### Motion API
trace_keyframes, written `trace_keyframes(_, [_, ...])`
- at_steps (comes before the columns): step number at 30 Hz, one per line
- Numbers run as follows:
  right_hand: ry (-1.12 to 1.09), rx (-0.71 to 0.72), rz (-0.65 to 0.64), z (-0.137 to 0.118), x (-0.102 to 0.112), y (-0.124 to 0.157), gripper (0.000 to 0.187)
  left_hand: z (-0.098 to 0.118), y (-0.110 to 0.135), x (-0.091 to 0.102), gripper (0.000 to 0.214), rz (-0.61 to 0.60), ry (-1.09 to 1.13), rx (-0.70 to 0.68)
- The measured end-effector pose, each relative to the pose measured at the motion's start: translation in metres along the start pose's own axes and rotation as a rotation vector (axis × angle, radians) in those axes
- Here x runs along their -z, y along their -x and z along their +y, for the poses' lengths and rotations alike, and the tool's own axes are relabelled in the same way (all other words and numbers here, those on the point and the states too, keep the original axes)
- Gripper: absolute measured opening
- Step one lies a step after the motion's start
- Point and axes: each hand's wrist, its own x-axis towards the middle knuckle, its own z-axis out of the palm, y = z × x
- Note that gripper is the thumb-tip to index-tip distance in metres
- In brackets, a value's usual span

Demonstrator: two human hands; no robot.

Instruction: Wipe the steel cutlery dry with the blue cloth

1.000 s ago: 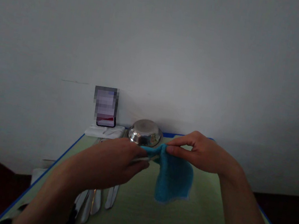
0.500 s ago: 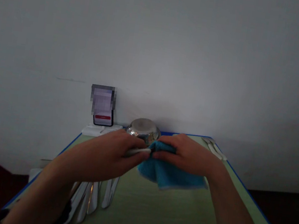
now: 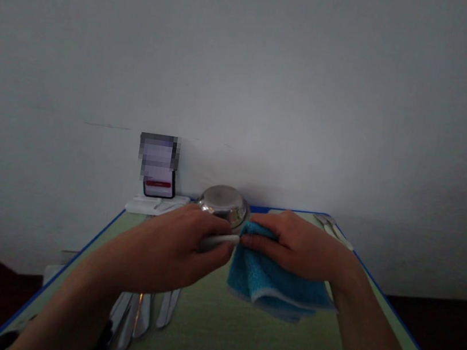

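My left hand (image 3: 175,248) is closed around a white-handled piece of cutlery (image 3: 217,242), its handle lying between thumb and fingers. The far end is hidden at the cloth, so its kind does not show. My right hand (image 3: 299,245) pinches a blue cloth (image 3: 274,288) right against that end, and the cloth's loose part hangs below the fingers. Both hands are close together above the table's middle. Just behind them, an upturned shiny metal bowl (image 3: 225,200) rests near the wall.
Several pieces of cutlery (image 3: 143,316) lie under my left forearm. At the far right corner are white-handled forks (image 3: 335,231). A phone (image 3: 160,183) stands upright on a white holder (image 3: 138,204) at the back left. The green table (image 3: 244,344) has a blue edge and meets the wall.
The cloth has shifted slightly right and hangs lower, with more of its folds showing. My hands have moved very little and keep their grips.
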Motion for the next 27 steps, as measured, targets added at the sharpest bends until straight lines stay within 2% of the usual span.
trace_keyframes(4, [-0.035, -0.04, 0.011, 0.0008, 0.0016, 0.0051, 0.03, -0.003, -0.001, 0.0006, 0.031, -0.003, 0.057, -0.034])
trace_keyframes(7, [-0.089, -0.039, -0.042, 0.0041, 0.005, 0.0091, 0.034, -0.0046, -0.0018, -0.0013, 0.032, -0.002, 0.049, -0.049])
trace_keyframes(12, [-0.064, -0.048, -0.075, 0.0082, 0.0071, 0.0064, 0.022, -0.0028, -0.0019, -0.0044, 0.034, -0.008, -0.014, -0.007])
trace_keyframes(19, [0.033, 0.021, 0.005, 0.0046, 0.0022, 0.0005, 0.025, -0.0006, 0.0, 0.0005, 0.031, -0.003, 0.007, -0.006])
trace_keyframes(27, [0.006, 0.006, 0.014, 0.0063, -0.0008, 0.0004, 0.026, -0.0041, 0.0001, -0.0033, 0.027, 0.093, 0.051, -0.046])
